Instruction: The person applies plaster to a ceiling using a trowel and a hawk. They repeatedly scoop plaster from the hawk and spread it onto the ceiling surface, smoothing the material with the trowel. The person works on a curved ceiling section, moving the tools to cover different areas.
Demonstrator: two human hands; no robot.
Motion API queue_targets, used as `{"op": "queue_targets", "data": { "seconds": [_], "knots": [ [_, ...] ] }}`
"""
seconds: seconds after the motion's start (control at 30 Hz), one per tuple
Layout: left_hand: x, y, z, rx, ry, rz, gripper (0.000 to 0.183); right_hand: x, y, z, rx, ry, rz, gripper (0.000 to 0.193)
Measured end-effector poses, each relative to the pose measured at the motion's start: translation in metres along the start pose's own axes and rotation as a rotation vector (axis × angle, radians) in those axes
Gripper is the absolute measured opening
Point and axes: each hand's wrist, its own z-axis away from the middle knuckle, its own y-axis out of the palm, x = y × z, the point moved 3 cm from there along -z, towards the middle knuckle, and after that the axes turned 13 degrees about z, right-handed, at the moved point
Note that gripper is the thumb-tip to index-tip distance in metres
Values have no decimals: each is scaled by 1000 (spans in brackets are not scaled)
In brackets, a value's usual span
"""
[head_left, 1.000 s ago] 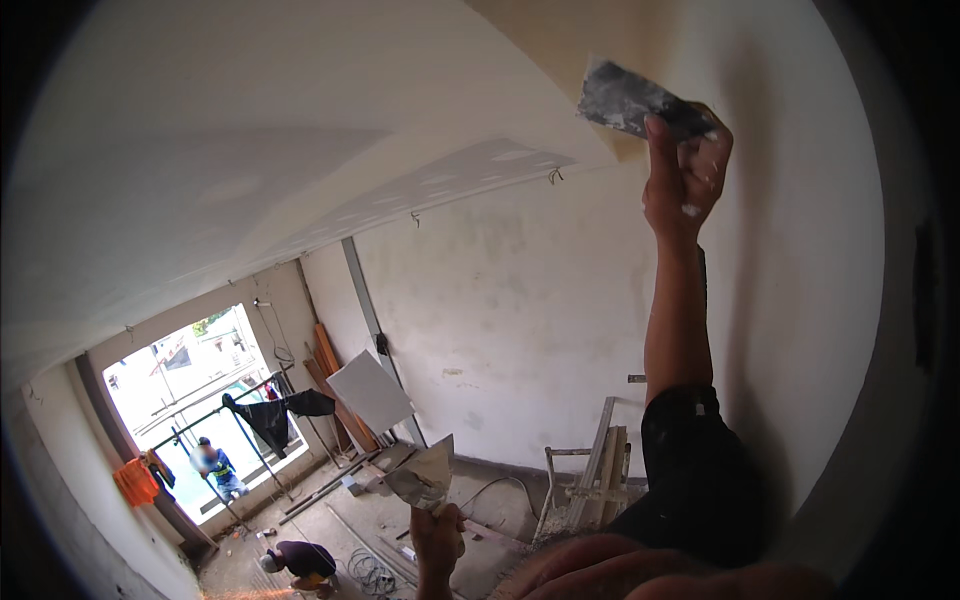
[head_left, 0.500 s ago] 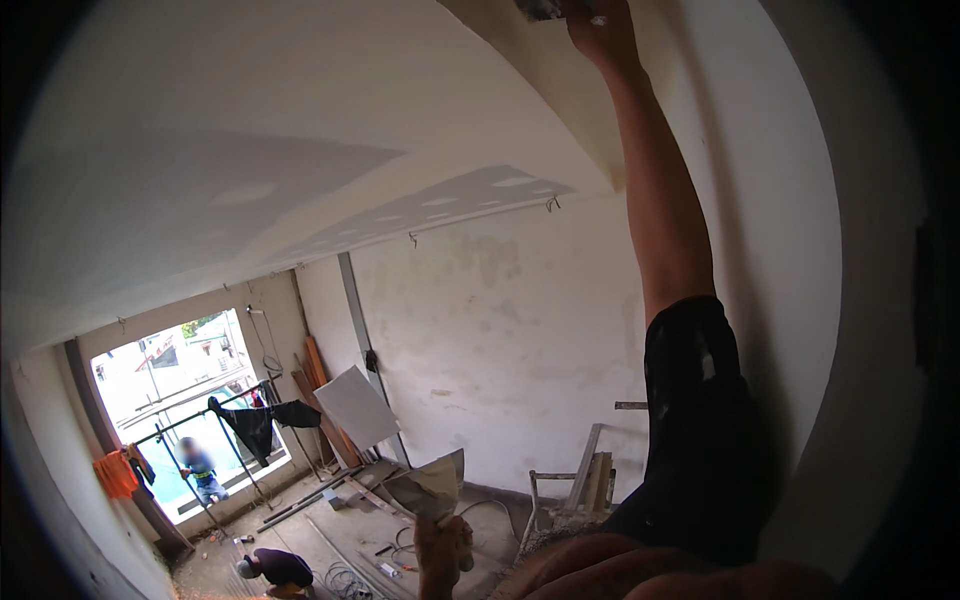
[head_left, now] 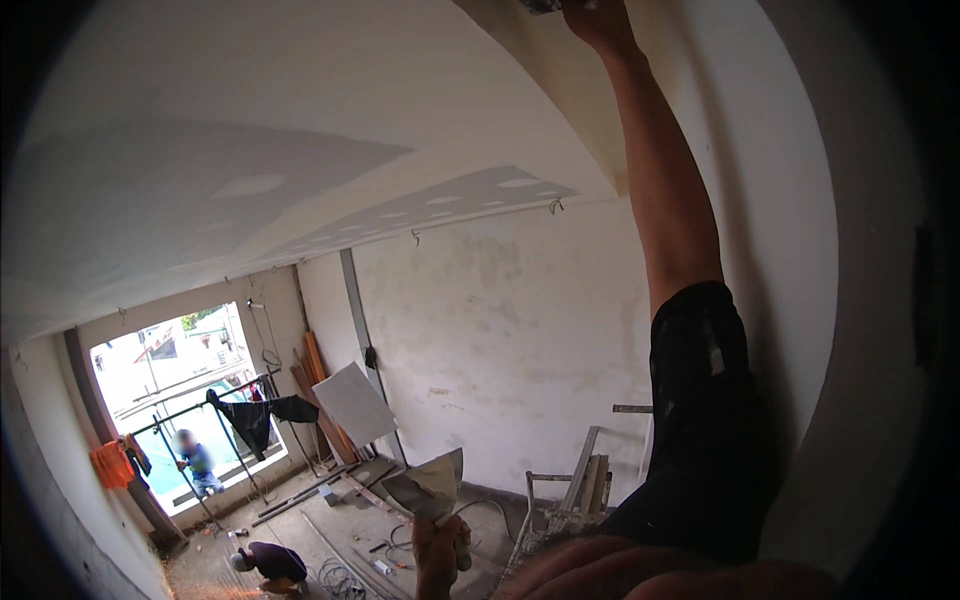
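Note:
My left hand (head_left: 436, 552) is closed round the handle of a broad putty knife (head_left: 427, 487), held upright low in the view with pale putty on its wide blade. Overhead, my right arm stretches up beside the white wall. At its end my right hand (head_left: 598, 22) is closed on a dark, putty-smeared scraper (head_left: 541, 5) against the ceiling edge. The top of the picture cuts off part of that hand and scraper. A beige strip of ceiling (head_left: 575, 105) runs along the wall there.
A metal frame (head_left: 530, 500) and boards (head_left: 590, 480) stand below on the right. A person (head_left: 272, 563) crouches on the floor near sparks and cables; another person (head_left: 197, 462) is at the window opening. Clothes (head_left: 245, 420) hang on a rail. A white panel (head_left: 355, 403) leans by planks.
My right hand and scraper have moved slightly up and now show less at the top edge. The left hand keeps its grip on the putty knife. Sparks show more by the crouching person.

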Motion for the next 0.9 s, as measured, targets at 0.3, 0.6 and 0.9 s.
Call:
{"op": "queue_targets", "data": {
  "seconds": [0.3,0.6,0.9],
  "knots": [
    [9,-20,-9,38,-72,-48,35,8,-3,-9,-3,-2,50,56],
    [11,-20,-3,-12,-46,-81,34,-2,12,-1,-62,64,-62,51],
    [13,-22,-3,-30,-48,-74,35,-1,11,0,-140,20,36,53]
  ]
}}
